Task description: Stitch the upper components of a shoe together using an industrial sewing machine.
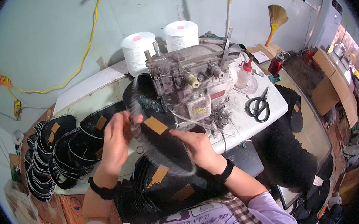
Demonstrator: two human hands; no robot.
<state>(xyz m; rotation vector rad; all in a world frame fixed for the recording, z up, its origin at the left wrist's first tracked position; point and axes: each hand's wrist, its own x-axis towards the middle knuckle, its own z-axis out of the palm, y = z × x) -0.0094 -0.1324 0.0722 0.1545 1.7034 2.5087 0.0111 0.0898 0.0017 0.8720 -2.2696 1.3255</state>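
A black insole (170,148) with a pale edge and a tan patch is held up in front of the sewing machine (194,81); motion smears its rim. My left hand (119,136) grips its left edge, thumb toward the patch. On the other side my right hand (197,146) holds the insole's right edge, its index finger pointing at the patch and its other fingers partly hidden. Just below, a stack of similar black pieces (145,181) with tan patches lies close to my body. The insole's far end overlaps the machine's left side.
Piles of white-edged black insoles (57,131) lie at the left. Two white thread cones (140,53) stand behind the machine. Black-handled scissors (258,108) and a red-tipped bottle (244,74) are right of it. More black pieces (283,150) are heaped at the right.
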